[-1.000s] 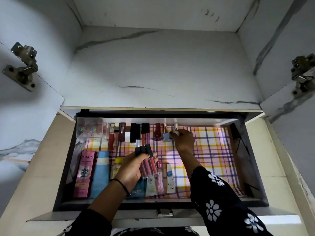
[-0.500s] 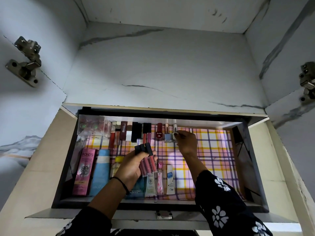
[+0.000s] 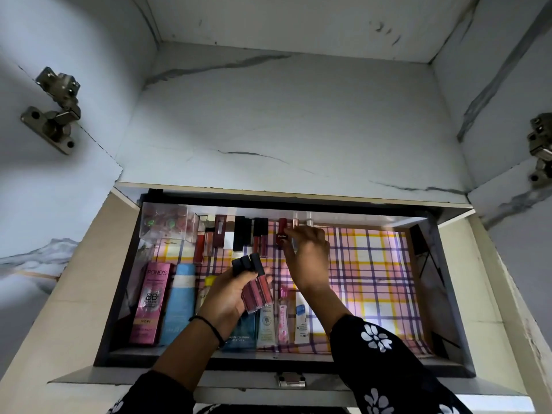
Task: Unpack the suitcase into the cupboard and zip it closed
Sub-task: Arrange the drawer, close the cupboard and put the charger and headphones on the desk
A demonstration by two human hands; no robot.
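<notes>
An open drawer point(image 3: 431, 282) in the cupboard is lined with plaid paper point(image 3: 376, 282) and holds cosmetics. My left hand point(image 3: 228, 297) grips three dark-capped lip gloss tubes point(image 3: 257, 285) above the drawer's middle. My right hand point(image 3: 309, 255) reaches to the back row, and its fingertips pinch a small pink-capped bottle point(image 3: 295, 227) right beside a red nail polish bottle point(image 3: 281, 233). More lipsticks and glosses point(image 3: 239, 234) stand along the back wall to the left. The suitcase is not in view.
A pink Pond's box point(image 3: 152, 303), a blue tube point(image 3: 179, 300) and several small tubes point(image 3: 283, 321) lie at the drawer's front left. A clear box point(image 3: 167, 224) sits in the back left corner. Door hinges point(image 3: 55, 109) point(image 3: 540, 144) flank the marble-patterned shelf above.
My right hand has slid a little left along the back row, from the pale bottles towards the red one. My left hand has stayed put with the tubes.
</notes>
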